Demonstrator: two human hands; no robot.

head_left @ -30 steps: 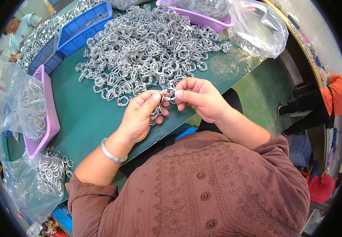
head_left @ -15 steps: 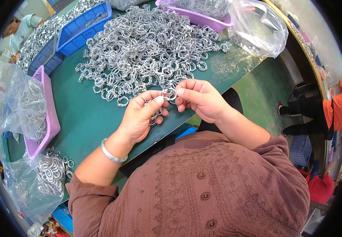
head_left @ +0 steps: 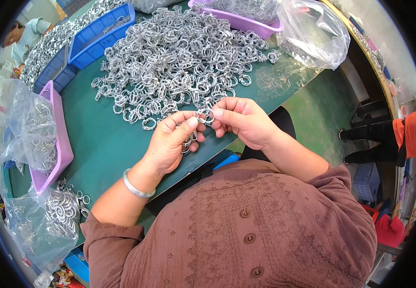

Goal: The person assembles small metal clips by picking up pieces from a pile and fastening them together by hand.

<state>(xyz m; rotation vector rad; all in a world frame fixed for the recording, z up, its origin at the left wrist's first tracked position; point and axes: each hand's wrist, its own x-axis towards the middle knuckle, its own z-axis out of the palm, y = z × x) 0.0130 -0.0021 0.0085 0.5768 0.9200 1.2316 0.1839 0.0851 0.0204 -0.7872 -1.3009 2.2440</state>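
Between my fingertips, over the near edge of the green table, sits a silvery metal ring (head_left: 205,115) with small projections. My left hand (head_left: 177,137) pinches its left side between thumb and forefinger, while the curled fingers keep several more metal rings (head_left: 187,142) in the palm. My right hand (head_left: 241,121) grips the right side of the same ring with thumb and fingers. Just beyond both hands, a large heap of similar metal rings (head_left: 179,62) covers much of the tabletop. One loose ring (head_left: 149,124) lies close to my left hand.
Blue bins (head_left: 100,41) and a purple tray (head_left: 261,30) stand behind the heap. Another purple tray (head_left: 64,149) with bagged rings is at the left, above a plastic bag (head_left: 56,216) of rings. A clear bag (head_left: 316,36) lies far right. Other people stand far left and right.
My hands stay nearly in place; the ring between my fingertips has turned slightly. At the far right, the person in orange has shifted a little.
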